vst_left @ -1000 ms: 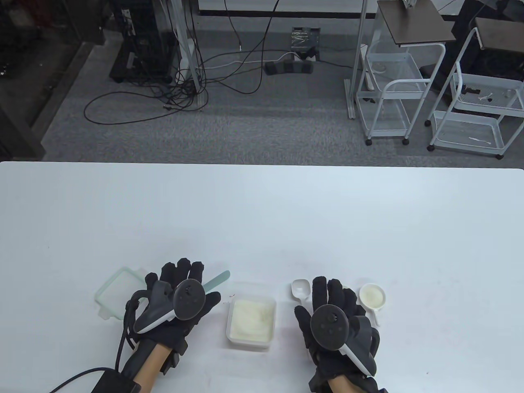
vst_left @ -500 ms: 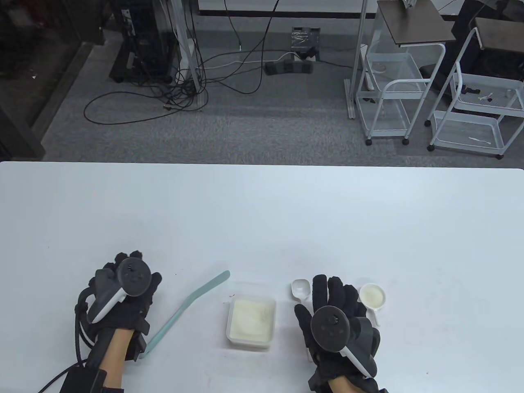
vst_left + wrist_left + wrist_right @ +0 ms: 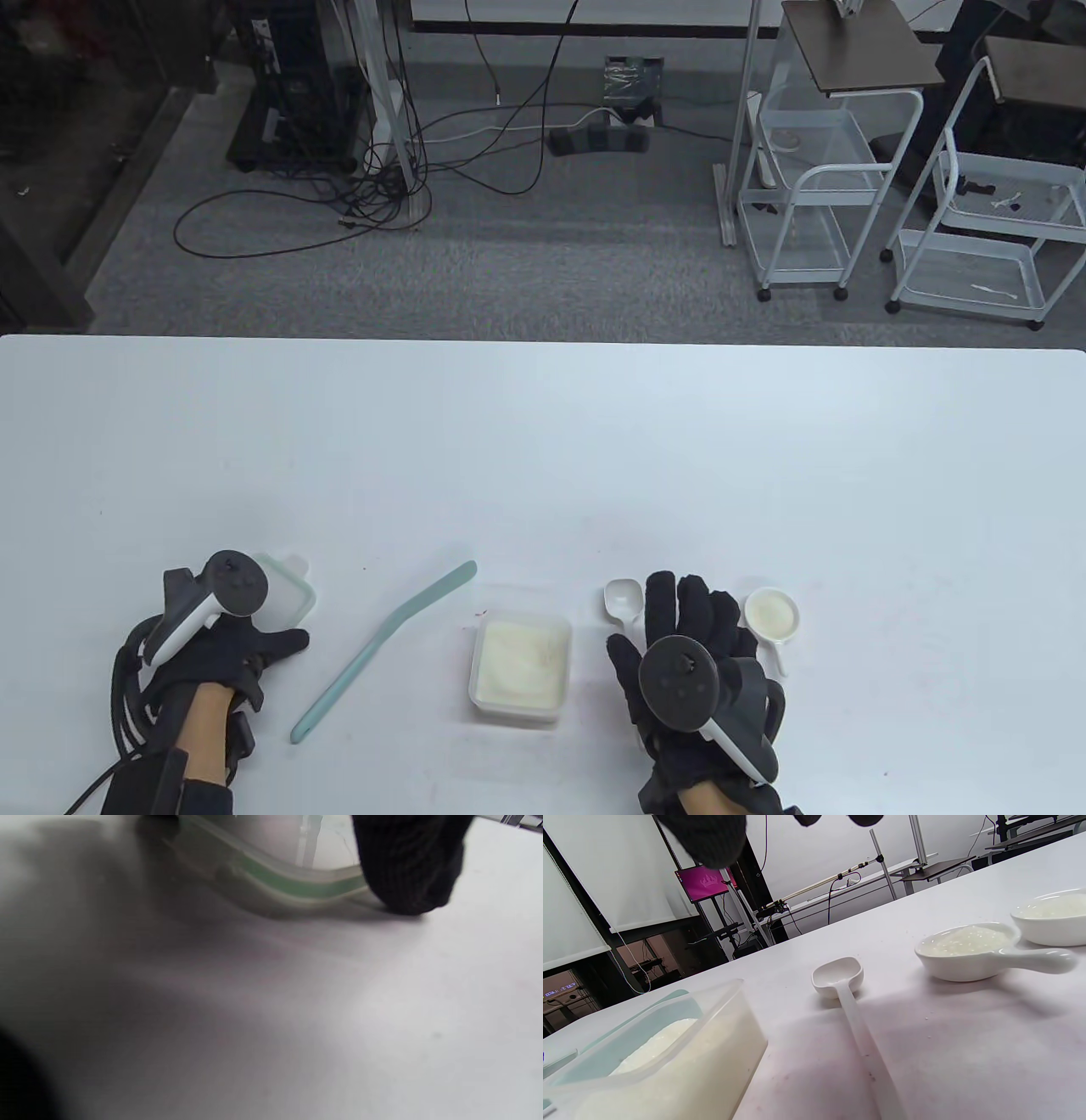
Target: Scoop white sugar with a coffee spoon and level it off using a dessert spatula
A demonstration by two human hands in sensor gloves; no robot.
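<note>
White table [image 3: 543, 441], mint spatula [image 3: 383, 649], sugar container [image 3: 520, 667], white spoon [image 3: 622, 599], lid [image 3: 284, 594], two small sugar-filled dishes [image 3: 967, 950]

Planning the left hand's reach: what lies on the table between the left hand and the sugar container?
In the table view, only the teal dessert spatula lies diagonally between the left hand and the sugar container; it touches neither.

Left hand [image 3: 225, 654] curled at the table's left; right hand [image 3: 691, 658] flat, fingers [image 3: 679, 598] extended.
</note>
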